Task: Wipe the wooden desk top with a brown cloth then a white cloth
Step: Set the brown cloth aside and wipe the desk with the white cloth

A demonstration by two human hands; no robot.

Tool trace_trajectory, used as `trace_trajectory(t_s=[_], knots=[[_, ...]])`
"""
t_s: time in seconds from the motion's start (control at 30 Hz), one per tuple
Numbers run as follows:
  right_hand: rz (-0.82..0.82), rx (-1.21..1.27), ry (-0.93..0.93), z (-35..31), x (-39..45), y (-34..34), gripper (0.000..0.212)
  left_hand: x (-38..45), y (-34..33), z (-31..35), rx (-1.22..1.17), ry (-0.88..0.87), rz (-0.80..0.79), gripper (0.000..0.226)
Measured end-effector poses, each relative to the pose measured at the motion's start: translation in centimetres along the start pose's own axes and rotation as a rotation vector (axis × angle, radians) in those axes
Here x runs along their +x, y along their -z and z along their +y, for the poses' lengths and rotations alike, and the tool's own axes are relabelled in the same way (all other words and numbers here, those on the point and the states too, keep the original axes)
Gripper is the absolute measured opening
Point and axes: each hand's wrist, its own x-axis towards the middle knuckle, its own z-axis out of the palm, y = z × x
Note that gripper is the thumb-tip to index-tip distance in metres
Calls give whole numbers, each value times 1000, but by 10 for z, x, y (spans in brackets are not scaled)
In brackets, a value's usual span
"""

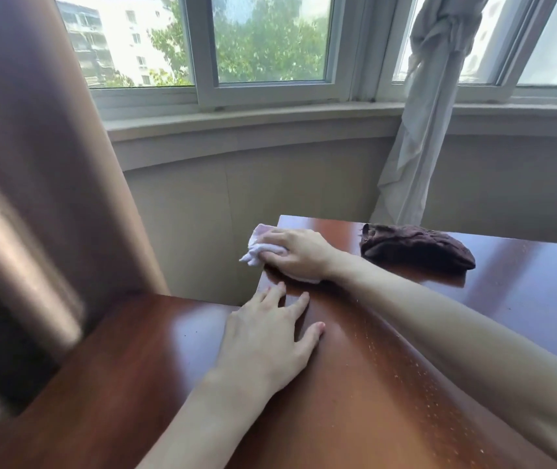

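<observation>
The white cloth (pixel 261 247) sits bunched at the far left corner of the desk (pixel 388 367), part of it hanging past the edge. My right hand (pixel 299 253) presses down on it, fingers curled over the wad. My left hand (pixel 267 343) lies flat and open on the wood nearer me, fingers spread, holding nothing. The brown cloth (pixel 416 248) lies crumpled just right of my right wrist, untouched.
</observation>
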Motion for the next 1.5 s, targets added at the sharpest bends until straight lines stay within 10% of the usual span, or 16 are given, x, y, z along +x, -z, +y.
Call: trace_trajectory(t_s=[0.27, 0.57, 0.83, 1.13, 1.5], knots=[[24, -91, -314, 35, 54, -5, 37, 3, 3, -2, -2, 4, 15, 62], [-23, 69, 80, 1, -7, 2, 25, 2, 0, -6, -19, -38, 82, 62], [41, -78, -368, 48, 76, -11, 37, 4, -5, -5, -48, -23, 41, 62], [-3, -2, -209, -49, -33, -12, 33, -13, 7, -38, -487, -13, 92, 26], [-59, 66, -22, -186, -169, -17, 54, -153, 61, -41, -388, 224, 238, 30]])
